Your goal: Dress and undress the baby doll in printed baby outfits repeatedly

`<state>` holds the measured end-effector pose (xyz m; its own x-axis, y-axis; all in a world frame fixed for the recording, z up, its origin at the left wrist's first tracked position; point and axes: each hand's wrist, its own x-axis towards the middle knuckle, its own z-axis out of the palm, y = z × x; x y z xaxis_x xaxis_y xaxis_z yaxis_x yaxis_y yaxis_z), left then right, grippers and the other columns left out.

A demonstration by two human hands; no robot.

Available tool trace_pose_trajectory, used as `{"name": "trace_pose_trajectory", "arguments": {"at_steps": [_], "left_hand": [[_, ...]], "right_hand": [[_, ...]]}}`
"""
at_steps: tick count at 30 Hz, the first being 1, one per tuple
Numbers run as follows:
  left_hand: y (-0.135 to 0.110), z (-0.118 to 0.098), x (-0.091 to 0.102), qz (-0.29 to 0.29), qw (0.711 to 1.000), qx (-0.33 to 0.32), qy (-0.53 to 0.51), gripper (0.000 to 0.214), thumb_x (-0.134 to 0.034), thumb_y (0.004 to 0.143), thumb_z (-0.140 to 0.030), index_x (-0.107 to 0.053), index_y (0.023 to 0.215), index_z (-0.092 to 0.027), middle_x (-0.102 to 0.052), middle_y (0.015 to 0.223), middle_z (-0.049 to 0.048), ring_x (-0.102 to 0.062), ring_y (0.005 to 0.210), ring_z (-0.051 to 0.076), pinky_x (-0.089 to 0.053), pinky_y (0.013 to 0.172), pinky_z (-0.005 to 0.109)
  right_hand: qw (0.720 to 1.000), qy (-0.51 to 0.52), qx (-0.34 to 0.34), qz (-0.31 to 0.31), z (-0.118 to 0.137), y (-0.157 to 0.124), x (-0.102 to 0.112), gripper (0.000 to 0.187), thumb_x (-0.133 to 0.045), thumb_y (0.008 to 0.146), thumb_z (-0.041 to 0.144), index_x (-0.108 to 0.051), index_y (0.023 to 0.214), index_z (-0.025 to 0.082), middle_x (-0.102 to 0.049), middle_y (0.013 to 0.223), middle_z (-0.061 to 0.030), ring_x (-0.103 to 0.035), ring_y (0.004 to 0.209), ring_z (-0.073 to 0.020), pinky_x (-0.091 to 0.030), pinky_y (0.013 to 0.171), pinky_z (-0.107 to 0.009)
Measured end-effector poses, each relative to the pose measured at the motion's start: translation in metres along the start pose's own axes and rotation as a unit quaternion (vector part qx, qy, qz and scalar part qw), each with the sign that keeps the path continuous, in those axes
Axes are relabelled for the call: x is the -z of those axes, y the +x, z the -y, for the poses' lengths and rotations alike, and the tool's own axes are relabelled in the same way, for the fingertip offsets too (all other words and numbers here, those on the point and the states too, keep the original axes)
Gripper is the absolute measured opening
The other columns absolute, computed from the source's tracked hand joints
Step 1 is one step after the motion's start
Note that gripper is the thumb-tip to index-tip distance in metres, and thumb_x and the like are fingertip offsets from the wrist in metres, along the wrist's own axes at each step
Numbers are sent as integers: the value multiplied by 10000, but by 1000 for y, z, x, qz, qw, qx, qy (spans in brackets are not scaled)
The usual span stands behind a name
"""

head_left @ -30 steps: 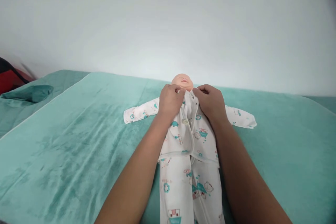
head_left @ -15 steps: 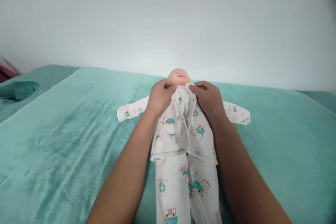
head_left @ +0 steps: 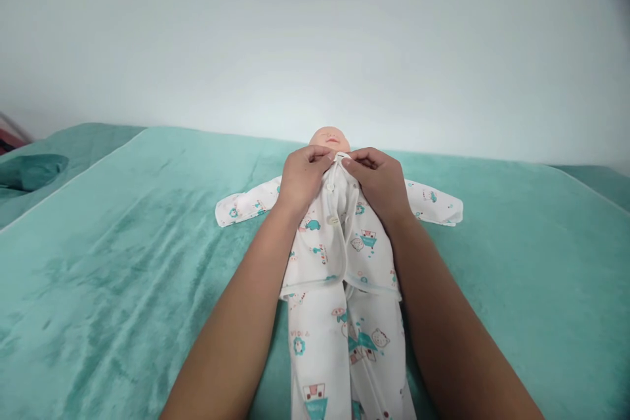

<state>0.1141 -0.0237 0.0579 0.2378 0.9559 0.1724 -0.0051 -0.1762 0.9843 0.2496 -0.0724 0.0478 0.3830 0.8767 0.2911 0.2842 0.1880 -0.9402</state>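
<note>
A baby doll (head_left: 329,136) lies on its back, dressed in a white printed baby shirt (head_left: 315,256) and matching printed trousers (head_left: 322,348). At the neckline, my left hand (head_left: 306,174) pinches one front edge of the shirt. My right hand (head_left: 378,180) grips the opposite collar edge between thumb and fingers, and the two edges meet just below the doll's chin. Pale buttons (head_left: 333,219) show down the front, where the lower part of the shirt hangs apart. Both sleeves stretch out sideways. My fingers hide the collar's fastening.
A green plush cover (head_left: 123,262) with some creases spreads under the doll. Behind it rises a plain white wall (head_left: 315,39). At the far left lie a folded green bulge of cloth (head_left: 34,170) and a dark red item (head_left: 10,141).
My right hand has moved left with its collar edge, closing the gap at the neck. The whole view has shifted slightly.
</note>
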Motion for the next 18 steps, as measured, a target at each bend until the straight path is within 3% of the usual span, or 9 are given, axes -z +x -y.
{"name": "trace_pose_trajectory", "arguments": {"at_steps": [10,18], "left_hand": [[-2,0,2,16,993,48,-108,65,-690,755,-201,-662,784,-150,-687,785,34,-628,753,142,-507,773,293],[-1,0,2,28,994,48,-92,64,-702,742,-205,-669,755,-151,-704,820,47,-642,785,160,-506,754,291]], "right_hand": [[998,-39,38,14,2,-2,-2,126,-670,770,308,-734,824,214,-740,864,-18,-655,816,-191,-494,793,-347],[998,-43,38,9,2,-2,-2,115,-663,781,308,-725,817,218,-730,850,-14,-643,804,-185,-489,772,-336]]}}
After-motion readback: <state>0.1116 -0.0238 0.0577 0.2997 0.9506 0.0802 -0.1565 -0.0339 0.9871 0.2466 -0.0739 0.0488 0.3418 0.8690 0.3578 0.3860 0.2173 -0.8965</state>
